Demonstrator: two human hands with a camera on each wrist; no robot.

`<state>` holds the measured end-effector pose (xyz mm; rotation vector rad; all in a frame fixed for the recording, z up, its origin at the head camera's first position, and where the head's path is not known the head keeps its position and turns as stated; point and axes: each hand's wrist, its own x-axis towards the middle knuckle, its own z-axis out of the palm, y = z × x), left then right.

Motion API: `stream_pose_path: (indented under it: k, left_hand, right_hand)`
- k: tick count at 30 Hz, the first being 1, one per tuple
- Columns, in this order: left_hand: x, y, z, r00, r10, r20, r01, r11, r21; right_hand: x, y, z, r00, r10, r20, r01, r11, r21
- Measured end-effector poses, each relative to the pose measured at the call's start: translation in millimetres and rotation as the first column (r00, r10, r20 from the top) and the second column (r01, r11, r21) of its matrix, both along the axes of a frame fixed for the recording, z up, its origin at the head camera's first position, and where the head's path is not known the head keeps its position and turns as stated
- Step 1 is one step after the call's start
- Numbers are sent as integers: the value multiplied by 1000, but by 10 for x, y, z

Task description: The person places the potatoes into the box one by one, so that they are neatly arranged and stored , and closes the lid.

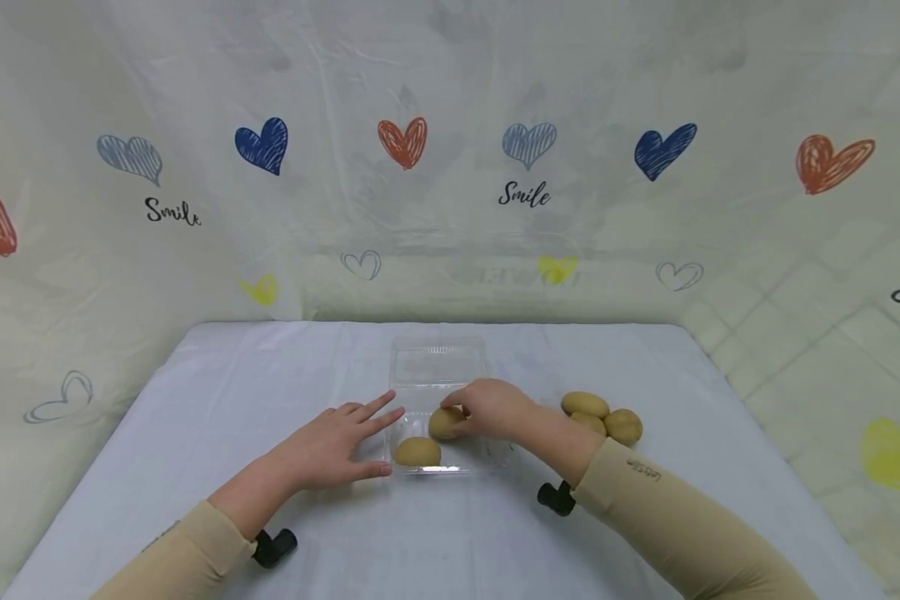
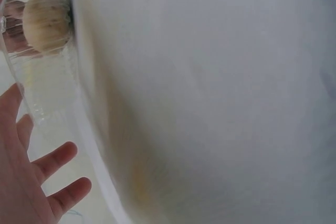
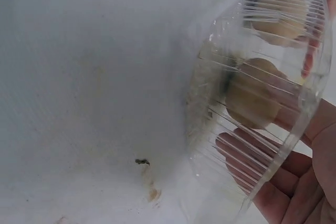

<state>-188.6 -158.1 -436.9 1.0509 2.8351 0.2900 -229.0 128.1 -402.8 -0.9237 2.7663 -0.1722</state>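
Lower centre, one potato (image 1: 417, 452) lies in one clear box (image 1: 472, 458), the left hand (image 1: 336, 446) spread at its left edge; the right hand (image 1: 495, 408) grips a second potato (image 1: 442, 424) inside. Lower right, three more potatoes (image 1: 624, 427) cluster.

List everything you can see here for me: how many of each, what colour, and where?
Box: one, clear plastic, lid open, mid-table
Potatoes in the box: two, tan, one nearer the person
Potatoes in a pile: at least three, tan, right of the box
Cloth: one, white, under everything
Specks: a few, dark and brown, on the cloth
Backdrop: one, pale, behind the table
Hearts: many, red, blue, yellow and outlined, on the backdrop
"Smile" lettering: three, black, one cut off at right
Wrist devices: two, black, below the sleeve cuffs
Sleeves: two, tan, on the forearms
Left hand: one, bare, fingers spread beside the box
Right hand: one, bare, at the farther boxed potato
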Motion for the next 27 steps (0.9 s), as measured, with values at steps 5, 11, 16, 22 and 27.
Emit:
stream_pose_path:
  k: [5,11,16,22,27]
  left_hand:
    - [-2,3,6,1000,2,6,-2,1000,3]
    - [-3,-4,2,1000,-5,-15,5,1000,-3]
    - [-6,-12,-1,1000,-13,-22,13,1000,4]
    - [-9,-9,0,1000,-12,-15,12,1000,0]
    - [-5,-6,2,1000,-7,-10,7,1000,-2]
  right_hand:
    - [-19,25,35,999,-2,53,4,1000,-22]
    - [-24,-4,41,997,-4,82,7,999,-37]
    - [-27,-65,-5,998,-12,69,15,999,-44]
    - [-44,-160,-12,995,-14,94,21,997,-74]
    - [-71,-242,-7,991,-6,131,17,996,-86]
